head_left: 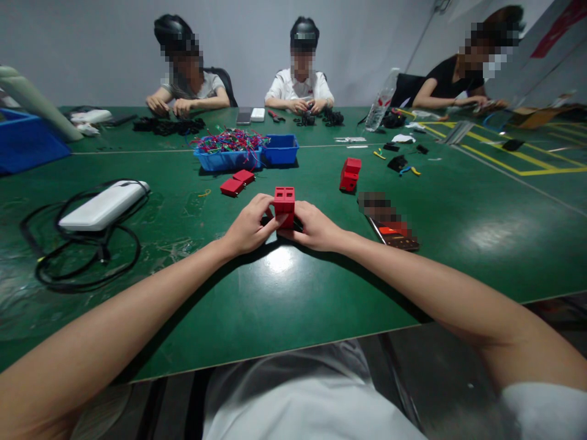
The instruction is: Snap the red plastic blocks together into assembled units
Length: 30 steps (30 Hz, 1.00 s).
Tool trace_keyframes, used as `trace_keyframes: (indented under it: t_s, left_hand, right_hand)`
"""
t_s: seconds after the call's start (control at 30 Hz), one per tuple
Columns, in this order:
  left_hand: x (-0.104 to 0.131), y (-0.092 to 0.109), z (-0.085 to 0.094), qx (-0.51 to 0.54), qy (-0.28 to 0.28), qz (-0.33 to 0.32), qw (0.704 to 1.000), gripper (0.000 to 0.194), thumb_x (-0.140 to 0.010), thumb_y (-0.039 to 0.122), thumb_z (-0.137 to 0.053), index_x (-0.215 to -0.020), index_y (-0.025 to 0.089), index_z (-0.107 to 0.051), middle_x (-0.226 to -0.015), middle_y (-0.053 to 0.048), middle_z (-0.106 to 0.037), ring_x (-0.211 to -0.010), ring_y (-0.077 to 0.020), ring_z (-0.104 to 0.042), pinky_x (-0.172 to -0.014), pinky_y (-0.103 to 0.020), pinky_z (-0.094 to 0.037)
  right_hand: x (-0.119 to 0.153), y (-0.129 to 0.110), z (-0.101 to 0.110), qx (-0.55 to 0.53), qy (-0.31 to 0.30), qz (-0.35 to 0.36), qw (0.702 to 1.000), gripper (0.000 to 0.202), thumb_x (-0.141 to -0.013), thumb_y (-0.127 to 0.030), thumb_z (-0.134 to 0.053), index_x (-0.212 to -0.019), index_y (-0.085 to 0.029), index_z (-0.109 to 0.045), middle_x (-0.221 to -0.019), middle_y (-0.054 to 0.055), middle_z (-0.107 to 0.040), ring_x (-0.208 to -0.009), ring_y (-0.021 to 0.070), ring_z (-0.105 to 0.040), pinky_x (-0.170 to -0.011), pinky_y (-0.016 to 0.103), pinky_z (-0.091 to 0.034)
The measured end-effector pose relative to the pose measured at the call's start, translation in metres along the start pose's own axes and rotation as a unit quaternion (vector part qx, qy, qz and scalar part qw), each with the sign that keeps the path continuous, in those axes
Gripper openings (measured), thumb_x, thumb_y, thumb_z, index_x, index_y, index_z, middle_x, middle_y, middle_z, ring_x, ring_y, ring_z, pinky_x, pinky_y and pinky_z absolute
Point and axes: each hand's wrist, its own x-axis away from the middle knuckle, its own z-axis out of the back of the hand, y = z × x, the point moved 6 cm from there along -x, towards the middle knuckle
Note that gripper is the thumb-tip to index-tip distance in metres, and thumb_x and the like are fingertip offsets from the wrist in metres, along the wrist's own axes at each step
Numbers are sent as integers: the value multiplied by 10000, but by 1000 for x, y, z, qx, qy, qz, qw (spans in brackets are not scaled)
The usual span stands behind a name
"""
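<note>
A red block-shaped housing (284, 200) with two square openings in its upper face stands between my hands over the green table (275, 318). My left hand (252, 226) grips it from the left, with the thumb across its front. From the right, my right hand (316, 227) has its fingers closed around the lower part. The far side of the housing and several fingertips are hidden. Just beyond my left hand lie two flat red pieces (237, 183). Another red housing (350, 175) stands beyond my right hand.
A blue bin of colourful wires (229, 160) and a smaller blue bin (282, 151) sit farther back. A phone (392, 226) lies right, a white power bank (105, 206) with black cable (137, 244) left. A bottle (381, 104) stands near several co-workers across the table.
</note>
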Motion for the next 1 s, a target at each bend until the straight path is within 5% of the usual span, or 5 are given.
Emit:
trace_keyframes:
  t_s: [0.13,0.5,0.73,1.0]
  left_hand:
    - [-1,0,0,16,-5,-7,1000,317,-971,396,-487,-1115,152,-631,-1105,-113,-654,-1031,-222,-612,-897,-341,-511]
    - [-1,-12,4,41,33,84,995,374,-956,455,-475,-831,155,-660,-866,-61,-673,-780,-167,-600,-744,-286,-467]
    - [-2,-15,3,64,19,105,992,427,-964,506,-444,-852,157,-662,-813,-48,-665,-750,-169,-601,-724,-291,-464]
    - [-1,-12,0,61,-14,96,993,429,-950,537,-462,-960,161,-668,-915,-69,-705,-832,-194,-641,-782,-310,-500]
  right_hand:
    - [0,0,0,3,-3,-8,1000,306,-886,-364,-660,-1117,-178,-587,-1121,127,-670,-1014,267,-594,-905,430,-453]
    - [2,2,1,12,-5,-41,999,371,-876,-469,-680,-1092,-175,-613,-1023,112,-665,-924,245,-568,-831,386,-438]
    - [1,-1,4,9,9,-26,1000,343,-896,-480,-647,-1006,-155,-631,-919,95,-662,-825,221,-563,-763,353,-432]
    - [0,0,4,-20,14,-17,1000,288,-915,-401,-617,-1076,-163,-625,-1023,113,-700,-905,231,-616,-813,364,-463]
